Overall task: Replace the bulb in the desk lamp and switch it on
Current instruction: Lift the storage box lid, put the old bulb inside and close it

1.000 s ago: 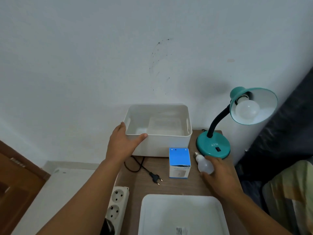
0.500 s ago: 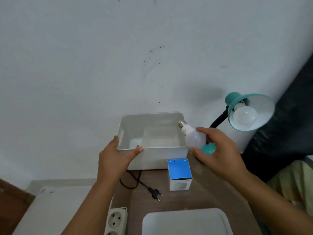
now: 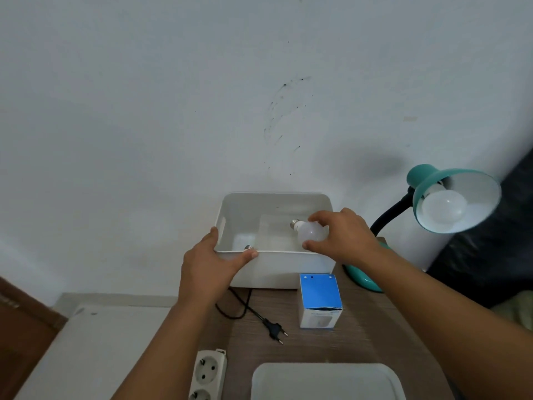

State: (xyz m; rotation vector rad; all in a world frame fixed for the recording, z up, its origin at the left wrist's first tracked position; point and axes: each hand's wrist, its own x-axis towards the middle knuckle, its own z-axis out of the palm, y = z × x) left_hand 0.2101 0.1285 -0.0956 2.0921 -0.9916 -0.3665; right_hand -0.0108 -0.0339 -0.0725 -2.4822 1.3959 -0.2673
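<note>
A teal desk lamp (image 3: 432, 194) stands at the right with a white bulb (image 3: 442, 209) in its shade, unlit. My right hand (image 3: 343, 236) holds a second white bulb (image 3: 311, 232) over the open white bin (image 3: 288, 267), screw base pointing left. My left hand (image 3: 213, 261) grips the bin's near left corner. The metal base of another bulb (image 3: 250, 247) shows inside the bin, just behind the near wall. The lamp's black plug (image 3: 275, 330) lies unplugged on the wooden table.
A blue and white bulb box (image 3: 320, 301) stands in front of the bin. A white power strip (image 3: 207, 373) lies at the table's near left edge. A white tray (image 3: 326, 381) sits at the bottom. A wall rises right behind the bin.
My right hand lifted the bulb off the table beside the lamp base and carried it left, over the bin and lower into it. My left hand stayed on the bin's corner.
</note>
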